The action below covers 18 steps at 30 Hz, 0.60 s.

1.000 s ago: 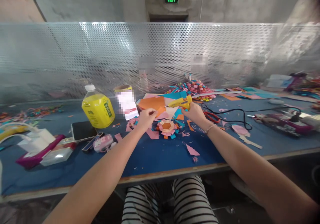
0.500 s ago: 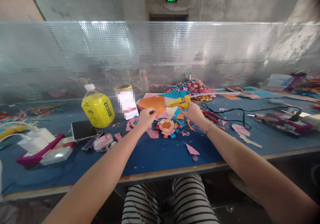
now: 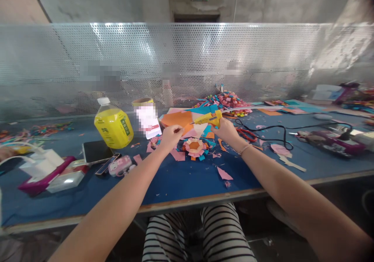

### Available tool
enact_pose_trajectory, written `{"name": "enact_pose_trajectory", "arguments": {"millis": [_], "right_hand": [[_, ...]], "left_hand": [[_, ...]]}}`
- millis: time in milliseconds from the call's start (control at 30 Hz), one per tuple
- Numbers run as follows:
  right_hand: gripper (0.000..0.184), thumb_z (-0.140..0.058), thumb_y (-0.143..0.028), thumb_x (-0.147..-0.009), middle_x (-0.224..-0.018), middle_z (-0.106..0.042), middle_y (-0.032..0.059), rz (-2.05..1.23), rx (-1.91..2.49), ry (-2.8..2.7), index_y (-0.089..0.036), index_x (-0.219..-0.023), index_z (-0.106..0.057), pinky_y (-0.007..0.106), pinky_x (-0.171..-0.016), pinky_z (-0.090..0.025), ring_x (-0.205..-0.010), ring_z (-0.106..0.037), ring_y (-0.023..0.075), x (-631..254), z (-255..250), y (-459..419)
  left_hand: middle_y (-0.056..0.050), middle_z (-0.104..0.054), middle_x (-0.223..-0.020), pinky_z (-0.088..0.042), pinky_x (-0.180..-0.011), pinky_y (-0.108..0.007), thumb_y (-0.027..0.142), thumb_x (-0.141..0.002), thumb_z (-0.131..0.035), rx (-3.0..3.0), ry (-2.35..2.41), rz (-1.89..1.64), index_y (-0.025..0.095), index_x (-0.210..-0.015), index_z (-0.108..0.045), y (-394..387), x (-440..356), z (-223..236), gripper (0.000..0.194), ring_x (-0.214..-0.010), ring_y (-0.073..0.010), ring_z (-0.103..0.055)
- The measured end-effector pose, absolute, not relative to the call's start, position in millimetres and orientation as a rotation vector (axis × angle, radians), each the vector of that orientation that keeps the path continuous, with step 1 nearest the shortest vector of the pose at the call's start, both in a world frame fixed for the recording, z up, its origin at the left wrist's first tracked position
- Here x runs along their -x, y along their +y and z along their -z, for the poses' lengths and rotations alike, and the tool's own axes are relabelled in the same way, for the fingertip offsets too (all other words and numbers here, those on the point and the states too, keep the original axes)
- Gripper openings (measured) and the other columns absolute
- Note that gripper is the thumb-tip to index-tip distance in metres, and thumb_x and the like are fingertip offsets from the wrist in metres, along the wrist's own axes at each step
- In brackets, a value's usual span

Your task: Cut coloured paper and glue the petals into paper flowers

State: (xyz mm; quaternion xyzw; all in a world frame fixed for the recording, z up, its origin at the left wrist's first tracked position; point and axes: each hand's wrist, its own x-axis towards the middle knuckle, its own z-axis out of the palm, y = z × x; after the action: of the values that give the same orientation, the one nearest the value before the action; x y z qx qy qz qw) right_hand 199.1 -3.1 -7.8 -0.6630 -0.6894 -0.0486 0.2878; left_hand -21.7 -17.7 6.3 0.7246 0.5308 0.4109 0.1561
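My right hand [image 3: 224, 130] is wrapped round a yellow glue gun [image 3: 209, 118], its nozzle pointing left and a long clear glue stick [image 3: 248, 108] sticking out of its back. Just left of the nozzle, my left hand [image 3: 173, 136] is closed in a pinch on a small piece of orange paper [image 3: 187, 129]. The nozzle tip is at or very near this piece; contact is too small to tell. Below both hands a layered paper flower [image 3: 195, 147] lies on the blue table, with pink petals, an orange centre and blue tips beneath.
Coloured paper sheets [image 3: 178, 118] and a heap of paper strips [image 3: 228, 100] lie behind my hands. To the left stand a lit phone [image 3: 150, 123] and a yellow liquid bottle [image 3: 113, 127]. Red-handled scissors [image 3: 247, 135], a black cord [image 3: 269, 129] and a purple power strip [image 3: 344, 145] lie right.
My hands, the glue gun and the flower hold nearly the same places. The view has shifted very slightly. At the far left edge, what looks like another person's hand now shows beside something yellow.
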Motion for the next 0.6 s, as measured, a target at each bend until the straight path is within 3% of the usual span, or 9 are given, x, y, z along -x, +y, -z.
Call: {"name": "enact_pose_trajectory", "arguments": {"millis": [600], "right_hand": [[0.032,-0.047,-0.036,-0.075,-0.088,-0.064,0.012,0.11,1.767,-1.852,-0.012,-0.094,-0.056,0.026,-0.062,-0.039,-0.078,-0.06,0.0217,-203.0,1.1,-6.7]], "left_hand": [[-0.002,-0.062,-0.064,-0.04,-0.063,-0.024,0.028,-0.071,-0.047,-2.087,1.469,-1.205,0.016,-0.058,-0.057,-20.7,21.8,-9.2,0.02,-0.064,-0.0154,-0.055]]}}
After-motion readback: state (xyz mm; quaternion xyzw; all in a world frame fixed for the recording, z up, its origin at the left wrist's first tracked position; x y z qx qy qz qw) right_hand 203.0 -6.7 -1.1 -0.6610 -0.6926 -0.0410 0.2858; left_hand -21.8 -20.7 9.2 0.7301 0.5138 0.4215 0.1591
